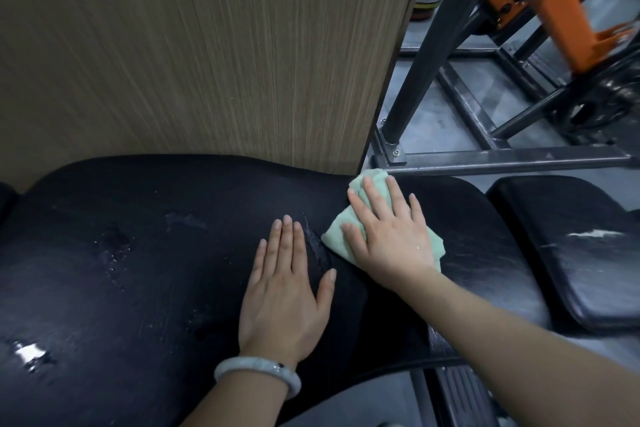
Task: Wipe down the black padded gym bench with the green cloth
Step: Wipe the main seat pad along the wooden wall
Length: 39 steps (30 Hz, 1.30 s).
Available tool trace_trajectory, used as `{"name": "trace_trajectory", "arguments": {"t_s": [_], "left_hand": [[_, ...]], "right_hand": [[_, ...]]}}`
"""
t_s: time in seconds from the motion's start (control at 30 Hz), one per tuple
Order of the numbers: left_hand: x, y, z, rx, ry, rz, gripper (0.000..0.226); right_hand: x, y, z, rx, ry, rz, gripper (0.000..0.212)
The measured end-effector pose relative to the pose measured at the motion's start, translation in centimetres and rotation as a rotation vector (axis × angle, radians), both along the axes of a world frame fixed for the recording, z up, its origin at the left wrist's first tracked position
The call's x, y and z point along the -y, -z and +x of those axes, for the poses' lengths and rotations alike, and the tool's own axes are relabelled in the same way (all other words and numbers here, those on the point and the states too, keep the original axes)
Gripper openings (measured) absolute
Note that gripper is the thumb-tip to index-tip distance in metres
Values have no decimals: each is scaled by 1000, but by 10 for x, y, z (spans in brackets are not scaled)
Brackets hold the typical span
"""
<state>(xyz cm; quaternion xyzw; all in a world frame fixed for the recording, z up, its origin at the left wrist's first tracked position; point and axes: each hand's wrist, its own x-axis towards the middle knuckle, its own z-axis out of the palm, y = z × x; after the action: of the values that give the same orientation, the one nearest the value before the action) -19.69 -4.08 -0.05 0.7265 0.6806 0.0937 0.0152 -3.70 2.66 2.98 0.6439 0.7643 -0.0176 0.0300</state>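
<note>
Padding of the black gym bench (138, 270) fills the lower left and centre of the head view, its surface speckled with wet droplets and smears; a bright glare patch sits near the lower left edge. The green cloth (353, 236) lies crumpled on the bench's upper right part, close to the far edge of the pad; the right hand (388, 232) presses flat on top of it, fingers straight and spread slightly apart, fingertips reaching toward the far edge, with cloth showing past the fingertips, beside the thumb and under the wrist. The left hand (287, 291) rests palm down on bare padding just beside the cloth and apart from it; its four fingers lie straight and close together, the thumb angled out toward the right hand; a streak of wetness runs on the pad between the two hands. A pale bangle (256, 374) circles the left wrist. Right of the main pad, a separate black pad (571, 253) sits across a narrow gap, scuffed with pale marks. Behind the bench stands a wood-grain panel (207, 45), its lower edge meeting the pad's far side. Beyond the panel's right edge, a dark metal frame (485, 159) is bolted on a grey floor, with orange machine parts (561, 14) above it.
</note>
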Motion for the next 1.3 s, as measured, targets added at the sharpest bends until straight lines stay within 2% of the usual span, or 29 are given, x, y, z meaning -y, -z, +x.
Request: {"name": "trace_trajectory", "arguments": {"t_s": [0.13,0.5,0.8,0.93,1.03,1.3], "left_hand": [[1,-1,0,15,7,-8,79],[1,0,-1,35,6,-14,79],[3,-1,0,85,24,-2,82],[1,-2,1,56,6,-26,78],[1,-1,0,65,9,-22,79],[1,0,0,54,-4,-9,78]], "right_hand": [[40,6,11,9,-22,115,57],[104,12,20,-22,-49,206,56],[46,6,5,9,-27,76,59],[14,2,-1,7,-26,0,76],[-3,-1,-4,-24,-15,6,82],[-31,1,-9,-5,1,-7,83]]}}
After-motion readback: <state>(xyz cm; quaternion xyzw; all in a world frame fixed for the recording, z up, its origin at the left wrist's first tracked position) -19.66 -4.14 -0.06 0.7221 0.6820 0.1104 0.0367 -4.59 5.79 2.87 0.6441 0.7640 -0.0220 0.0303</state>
